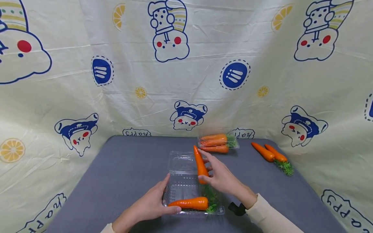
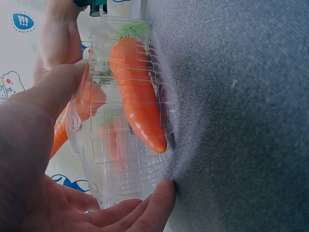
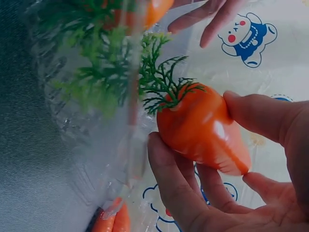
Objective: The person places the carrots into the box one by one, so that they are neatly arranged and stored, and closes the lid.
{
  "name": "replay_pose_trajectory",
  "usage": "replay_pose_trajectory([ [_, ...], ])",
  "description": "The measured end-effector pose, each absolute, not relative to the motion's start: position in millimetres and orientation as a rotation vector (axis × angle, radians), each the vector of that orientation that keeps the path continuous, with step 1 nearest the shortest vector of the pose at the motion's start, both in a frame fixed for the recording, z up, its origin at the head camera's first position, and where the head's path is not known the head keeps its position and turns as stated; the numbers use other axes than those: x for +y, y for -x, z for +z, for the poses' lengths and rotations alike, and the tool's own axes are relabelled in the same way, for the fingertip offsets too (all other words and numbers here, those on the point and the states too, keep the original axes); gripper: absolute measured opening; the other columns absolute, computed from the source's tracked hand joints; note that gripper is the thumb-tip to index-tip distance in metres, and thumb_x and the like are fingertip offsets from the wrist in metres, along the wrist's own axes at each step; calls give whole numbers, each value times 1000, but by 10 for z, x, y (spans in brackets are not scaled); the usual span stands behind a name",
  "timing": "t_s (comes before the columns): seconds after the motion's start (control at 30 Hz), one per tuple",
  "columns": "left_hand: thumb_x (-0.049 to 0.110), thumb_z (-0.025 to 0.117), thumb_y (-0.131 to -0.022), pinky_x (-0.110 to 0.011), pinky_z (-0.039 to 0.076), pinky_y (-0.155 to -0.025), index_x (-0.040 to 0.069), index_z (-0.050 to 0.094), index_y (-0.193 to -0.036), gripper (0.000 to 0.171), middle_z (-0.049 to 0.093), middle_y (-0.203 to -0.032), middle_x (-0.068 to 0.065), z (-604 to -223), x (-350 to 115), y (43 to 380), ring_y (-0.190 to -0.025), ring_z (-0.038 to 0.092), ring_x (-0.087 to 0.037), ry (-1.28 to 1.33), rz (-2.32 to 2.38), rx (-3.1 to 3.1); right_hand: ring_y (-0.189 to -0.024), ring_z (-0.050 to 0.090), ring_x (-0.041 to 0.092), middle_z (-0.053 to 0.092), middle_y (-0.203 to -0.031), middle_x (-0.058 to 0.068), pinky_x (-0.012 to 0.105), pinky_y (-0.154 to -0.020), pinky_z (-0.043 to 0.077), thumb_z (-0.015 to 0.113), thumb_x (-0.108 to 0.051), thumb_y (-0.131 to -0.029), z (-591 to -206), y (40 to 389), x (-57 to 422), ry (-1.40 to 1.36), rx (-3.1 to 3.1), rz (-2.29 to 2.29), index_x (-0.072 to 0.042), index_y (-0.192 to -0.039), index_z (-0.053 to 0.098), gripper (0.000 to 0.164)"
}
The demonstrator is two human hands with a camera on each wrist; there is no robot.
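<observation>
My right hand (image 1: 219,174) grips a toy carrot (image 1: 199,163) above the right part of a clear plastic clamshell box (image 1: 186,186). The carrot's tip points away and its green leaves hang toward the box; in the right wrist view thumb and fingers curl round the thick end of this carrot (image 3: 205,130). My left hand (image 1: 151,200) holds the box's left side, thumb at the front rim, fingers along the side wall. Another carrot (image 1: 190,203) lies crosswise at the front inside the box, leaves to the right. It shows through the wall in the left wrist view (image 2: 137,94).
The box lid (image 1: 182,161) lies folded back on the grey table (image 1: 131,165). Behind stands a second clear box (image 1: 233,145) with several carrots. Two loose carrots (image 1: 263,152) lie at the back right. A patterned curtain (image 1: 186,81) surrounds the table.
</observation>
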State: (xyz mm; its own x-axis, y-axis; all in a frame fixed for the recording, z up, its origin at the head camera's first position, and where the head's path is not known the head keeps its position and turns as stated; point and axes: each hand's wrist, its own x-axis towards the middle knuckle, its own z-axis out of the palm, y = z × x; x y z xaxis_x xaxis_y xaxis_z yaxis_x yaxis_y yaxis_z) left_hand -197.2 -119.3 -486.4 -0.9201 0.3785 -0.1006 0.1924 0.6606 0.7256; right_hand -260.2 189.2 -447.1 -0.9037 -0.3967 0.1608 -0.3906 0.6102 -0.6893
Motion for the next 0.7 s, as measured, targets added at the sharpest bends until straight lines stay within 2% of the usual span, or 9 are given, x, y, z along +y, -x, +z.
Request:
replay_pose_trajectory([
  [0.1, 61, 98, -89, -76, 49, -128, 6, 25, -186, 133, 45, -182, -31, -4862, -1191, 1978, -158, 57, -47, -458, 1111, 2632, -126, 74, 29, 64, -163, 15, 41, -97, 73, 94, -8, -100, -4498, 2609, 1884, 696, 2788, -1175, -27, -183, 37, 103],
  [0.27, 62, 97, -90, -76, 49, -128, 6, 25, -186, 133, 45, -182, -31, -4863, -1190, 1976, -157, 58, -47, -461, 1105, 2629, -121, 74, 26, 68, -155, 15, 40, -96, 73, 94, -9, -100, -4549, 2613, 1880, 770, 2748, -1095, -18, -180, 41, 96],
  [0.43, 62, 97, -90, -76, 48, -129, 5, 25, -186, 133, 44, -182, -31, -4867, -1197, 1972, -161, 55, -49, -468, 1096, 2638, -126, 74, 28, 72, -152, 13, 46, -99, 72, 93, -8, -101, -4586, 2605, 1864, 861, 2699, -1018, -14, -175, 46, 88],
  [0.7, 63, 96, -90, -76, 46, -131, 6, 24, -186, 133, 43, -185, -27, -4869, -1198, 1974, -165, 52, -50, -473, 1096, 2633, -132, 76, 30, 76, -150, 10, 54, -109, 68, 90, -11, -104, -4642, 2601, 1856, 958, 2621, -906, -16, -158, 58, 64],
])
